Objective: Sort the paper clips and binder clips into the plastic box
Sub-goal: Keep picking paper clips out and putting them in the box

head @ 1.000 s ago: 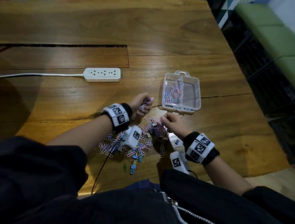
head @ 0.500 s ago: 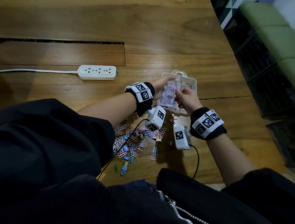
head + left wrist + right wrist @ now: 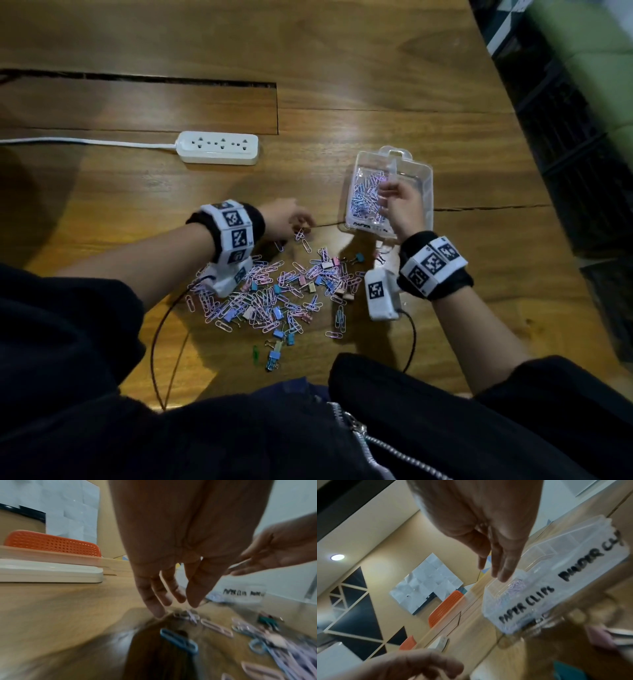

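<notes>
A clear plastic box (image 3: 424, 178) lies on the wooden table; its front wall (image 3: 539, 601) is lettered "PAPER CLIPS" and "BINDER CLIPS". Several paper clips (image 3: 363, 200) fill its left compartment. My right hand (image 3: 387, 192) hovers over that compartment with fingers (image 3: 505, 573) straight and nothing in them. A loose pile of pink, purple and blue paper clips and small binder clips (image 3: 274, 294) is spread near the front edge. My left hand (image 3: 301, 221) reaches down at the pile's far edge, fingers (image 3: 157, 609) straight, tips just above a few clips (image 3: 188, 615).
A white power strip (image 3: 217, 147) with its cord lies at the back left. A teal binder clip (image 3: 359, 257) sits just in front of the box, and a green pin (image 3: 255, 353) near the front edge. The table's edge runs down the right. Wrist-camera cables trail beside the pile.
Both hands were at the box half a second ago. My left hand has come back down-left to the pile; the right hand stays over the paper clip compartment, now empty.
</notes>
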The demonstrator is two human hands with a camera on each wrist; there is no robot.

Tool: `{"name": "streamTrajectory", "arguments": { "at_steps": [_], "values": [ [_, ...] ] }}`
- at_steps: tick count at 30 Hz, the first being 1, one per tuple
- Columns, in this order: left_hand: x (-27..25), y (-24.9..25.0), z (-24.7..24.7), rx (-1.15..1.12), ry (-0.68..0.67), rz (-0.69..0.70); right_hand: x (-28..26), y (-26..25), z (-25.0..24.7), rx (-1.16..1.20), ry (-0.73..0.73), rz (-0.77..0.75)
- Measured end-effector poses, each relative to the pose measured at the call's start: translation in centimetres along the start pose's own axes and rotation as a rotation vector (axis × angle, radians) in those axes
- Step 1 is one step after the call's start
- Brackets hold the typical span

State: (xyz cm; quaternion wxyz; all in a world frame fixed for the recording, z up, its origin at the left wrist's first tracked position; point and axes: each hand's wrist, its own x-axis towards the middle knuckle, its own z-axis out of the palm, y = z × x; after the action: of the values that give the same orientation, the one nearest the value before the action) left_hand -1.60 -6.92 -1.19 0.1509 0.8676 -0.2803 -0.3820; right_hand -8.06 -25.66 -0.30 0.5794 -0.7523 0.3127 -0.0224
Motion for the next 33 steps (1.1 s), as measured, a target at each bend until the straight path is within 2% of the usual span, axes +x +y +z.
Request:
{"name": "streamTrajectory", "arguments": {
  "at_steps": [2,6,7,10,12,16,19,23,27,33],
  "values": [
    [-0.2,-0.8,0.9,0.139,-0.001,0.012,-1.6,0.8,0.5,-0.021,-0.01,-0.036],
    [-0.3,-1.4,2.3,0.261,0.099,0.027,-4.8,2.7,2.7,-0.352,-0.337,-0.124],
    [-0.5,-1.6,2.7,0.262,0.126,0.032,-5.2,3.5,3.3,-0.468,-0.373,-0.16],
    [-0.9,-1.8,3.6,0.198,0.142,0.034,-5.8,5.4,4.2,-0.734,-0.383,-0.267],
    [-1.7,-1.9,3.9,0.159,0.118,0.047,-6.1,5.9,4.3,-0.727,-0.391,-0.27],
    [-2.8,-1.4,4.1,0.095,0.059,0.077,-5.9,5.8,3.6,-0.675,-0.357,-0.243],
    [-2.7,-0.4,4.4,0.052,0.078,0.066,-5.8,5.7,3.0,-0.657,-0.306,-0.237],
    [-1.7,0.4,5.7,0.15,0.165,0.036,-6.3,6.3,2.4,-0.757,-0.183,-0.235],
    [-1.1,0.7,6.4,0.254,0.265,0.062,-6.5,7.0,2.9,-0.835,-0.115,-0.161],
    [-1.6,1.2,6.6,0.272,0.212,0.169,-6.5,6.9,3.9,-0.868,-0.098,-0.103]
  ]
}}
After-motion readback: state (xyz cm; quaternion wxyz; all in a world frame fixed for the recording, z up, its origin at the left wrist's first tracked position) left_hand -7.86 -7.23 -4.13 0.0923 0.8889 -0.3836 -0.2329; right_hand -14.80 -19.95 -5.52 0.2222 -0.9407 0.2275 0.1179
